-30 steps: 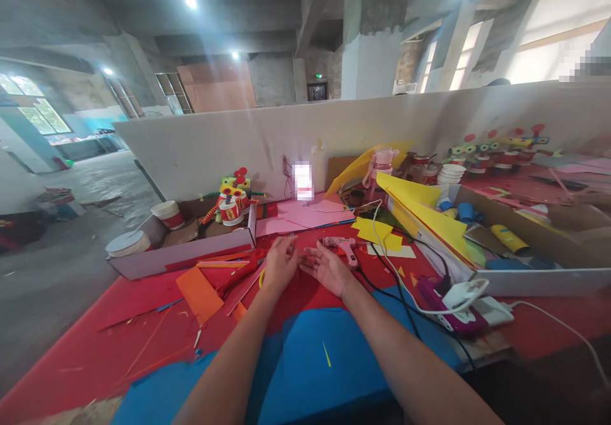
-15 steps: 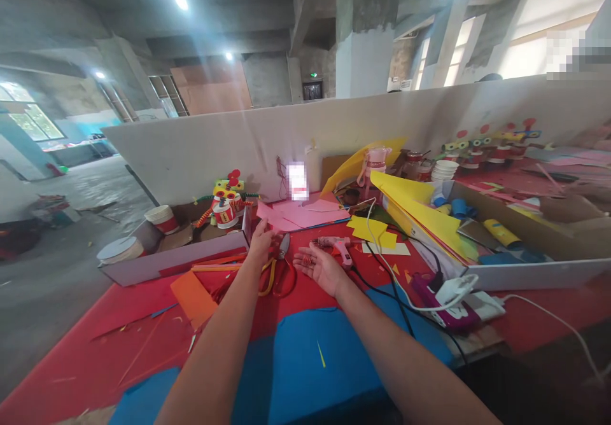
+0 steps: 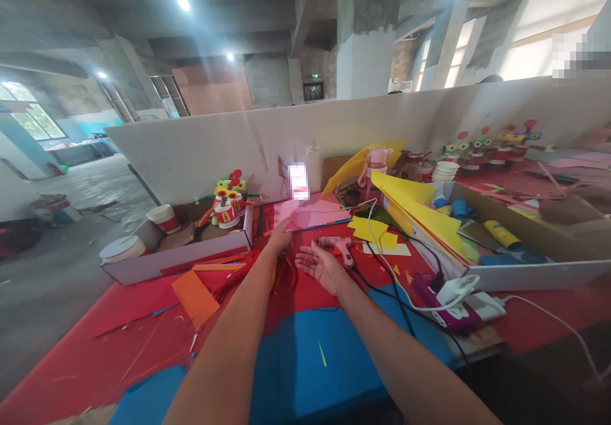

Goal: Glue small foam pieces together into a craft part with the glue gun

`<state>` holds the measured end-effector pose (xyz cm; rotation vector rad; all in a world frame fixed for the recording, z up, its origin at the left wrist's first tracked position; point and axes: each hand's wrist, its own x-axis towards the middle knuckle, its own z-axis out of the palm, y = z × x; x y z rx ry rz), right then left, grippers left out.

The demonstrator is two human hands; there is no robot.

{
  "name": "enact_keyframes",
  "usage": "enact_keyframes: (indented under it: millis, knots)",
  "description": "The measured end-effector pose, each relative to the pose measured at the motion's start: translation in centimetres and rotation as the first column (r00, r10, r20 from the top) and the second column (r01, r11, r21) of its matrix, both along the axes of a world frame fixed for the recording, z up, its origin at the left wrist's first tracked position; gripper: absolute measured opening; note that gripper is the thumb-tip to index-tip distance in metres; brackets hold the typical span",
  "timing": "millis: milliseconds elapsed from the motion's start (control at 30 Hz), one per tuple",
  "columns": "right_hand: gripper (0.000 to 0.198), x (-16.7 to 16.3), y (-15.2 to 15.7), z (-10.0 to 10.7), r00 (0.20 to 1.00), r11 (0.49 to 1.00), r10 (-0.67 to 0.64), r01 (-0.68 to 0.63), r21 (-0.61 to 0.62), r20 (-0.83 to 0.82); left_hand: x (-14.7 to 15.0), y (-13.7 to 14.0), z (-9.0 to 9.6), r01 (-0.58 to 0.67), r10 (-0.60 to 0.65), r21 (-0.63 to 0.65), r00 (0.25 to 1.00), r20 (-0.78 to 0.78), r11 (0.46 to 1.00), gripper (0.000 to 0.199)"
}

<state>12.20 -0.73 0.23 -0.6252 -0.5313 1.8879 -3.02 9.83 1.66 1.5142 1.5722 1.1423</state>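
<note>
Palm up, my right hand (image 3: pixel 325 269) is held over the red tabletop with its fingers loosely extended. A small red coil, like a folded paper spring (image 3: pixel 309 259), rests on those fingers. My left hand (image 3: pixel 279 239) reaches forward beside it, its fingertips near the front edge of the pink paper (image 3: pixel 317 212). The left fingers are blurred and partly hidden, so their grip does not show. Below the left wrist lie scissors with red handles (image 3: pixel 287 278), mostly covered by the arm. A pink glue gun (image 3: pixel 342 250) lies just right of my right hand.
At left, a shallow box (image 3: pixel 179 259) holds paper cups and a paper-cup robot figure (image 3: pixel 226 205). Orange paper (image 3: pixel 195 298) lies before it. To the right are yellow sheets (image 3: pixel 375 231), a purple power strip (image 3: pixel 442 307) with trailing cables, and a large box (image 3: pixel 539 277) of craft pieces.
My left hand has moved right and slightly forward, closer to my right hand, and now covers much of the scissors. The right hand stays almost still with the red coil.
</note>
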Motion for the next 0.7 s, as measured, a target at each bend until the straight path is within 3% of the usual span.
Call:
enact_keyframes:
  millis: [100,200,300,400,500,600,700]
  knots:
    - [0.028,0.1,-0.1,0.1,1.000,1.000,0.001,-0.001,0.003,0.005,0.9,0.1,-0.1,0.114,-0.098,0.028,0.933,-0.348,0.993,0.052]
    - [0.030,0.2,-0.2,0.3,1.000,1.000,-0.007,0.007,-0.007,0.003,0.8,-0.1,0.4,0.141,-0.119,0.020,0.896,-0.429,0.990,0.047]
    - [0.034,0.2,-0.2,0.5,0.999,0.999,-0.031,0.030,-0.025,-0.026,-0.6,-1.5,1.3,0.138,-0.049,0.133,0.853,-0.520,0.981,0.043]
    - [0.037,0.3,-0.1,0.5,0.995,0.998,-0.049,0.045,-0.039,-0.088,-2.1,-4.1,2.1,0.072,0.079,0.303,0.886,-0.457,0.950,0.040]
    - [0.039,0.3,0.0,0.4,0.989,0.998,-0.057,0.051,-0.048,-0.136,-2.4,-7.4,2.2,0.041,0.097,0.355,0.927,-0.362,0.934,0.030]
    - [0.040,0.3,0.1,0.2,0.987,0.999,-0.042,0.040,-0.016,-0.153,-1.4,-10.0,1.4,0.145,0.024,0.478,0.943,-0.331,0.866,0.021]
    - [0.042,0.3,0.1,0.0,0.992,0.999,0.005,-0.001,0.035,-0.130,0.0,-11.3,0.4,0.332,-0.098,0.481,0.888,-0.449,0.812,0.022]
